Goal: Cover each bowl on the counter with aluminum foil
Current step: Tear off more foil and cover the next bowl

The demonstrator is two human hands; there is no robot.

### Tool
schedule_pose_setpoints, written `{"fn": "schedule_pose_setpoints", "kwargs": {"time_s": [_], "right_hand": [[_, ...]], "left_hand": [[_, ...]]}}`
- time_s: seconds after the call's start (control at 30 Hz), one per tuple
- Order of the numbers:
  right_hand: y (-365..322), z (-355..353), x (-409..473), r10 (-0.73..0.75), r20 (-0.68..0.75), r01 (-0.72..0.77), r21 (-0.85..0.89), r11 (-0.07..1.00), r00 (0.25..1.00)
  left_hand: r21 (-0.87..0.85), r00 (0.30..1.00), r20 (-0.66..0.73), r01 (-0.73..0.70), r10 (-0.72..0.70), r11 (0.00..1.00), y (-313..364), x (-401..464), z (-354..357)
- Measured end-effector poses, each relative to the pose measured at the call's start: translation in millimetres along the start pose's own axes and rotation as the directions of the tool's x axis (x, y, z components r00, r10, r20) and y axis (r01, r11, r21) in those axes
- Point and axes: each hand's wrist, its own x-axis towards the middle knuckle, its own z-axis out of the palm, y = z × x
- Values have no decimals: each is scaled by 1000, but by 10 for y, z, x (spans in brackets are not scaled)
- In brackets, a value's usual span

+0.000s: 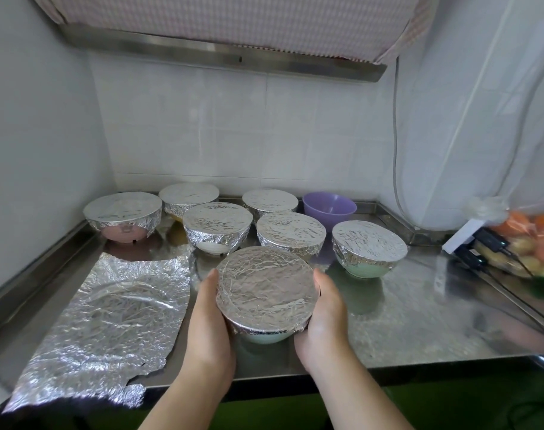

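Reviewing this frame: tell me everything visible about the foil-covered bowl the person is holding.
The held bowl is pale green below, its mouth sealed by crinkled aluminum foil pulled flat across the top and folded down round the rim. It sits upright, nearest the camera, at the front of the steel counter; whether it rests on it or is lifted slightly cannot be told. The left hand and right hand cup its sides, fingers curled round the foil edge. No other bowl touches it.
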Motion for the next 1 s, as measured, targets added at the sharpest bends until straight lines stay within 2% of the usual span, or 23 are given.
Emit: {"fn": "schedule_pose_setpoints", "kwargs": {"time_s": [0.13,0.33,0.5,0.63,0.8,0.93,1.0], "right_hand": [[-187,-83,-96,-81,35,80,33,996,996],[-571,-198,-167,-273,31,269,97,958,962],[-1026,-277,-4,-367,-88,371,28,928,926],[-1477,-329,289,-430,-202,443,22,896,880],[-2071,-369,596,-445,-258,460,-6,888,857],[-2464,-447,1012,-423,-342,428,-67,901,839],[-2641,-518,1275,-423,-385,428,-76,900,820]], "left_hand": [[36,999,-4,49,-49,998,-47,11,154],[126,999,33,19,-24,992,15,-2,709],[211,999,24,32,-38,977,-84,219,1194],[358,990,86,73,-110,931,-163,478,1624],[504,969,194,38,-156,863,-107,722,2166],[509,955,236,34,-178,860,-160,1078,2597],[558,949,279,-35,-148,829,-229,1315,2802]]}}
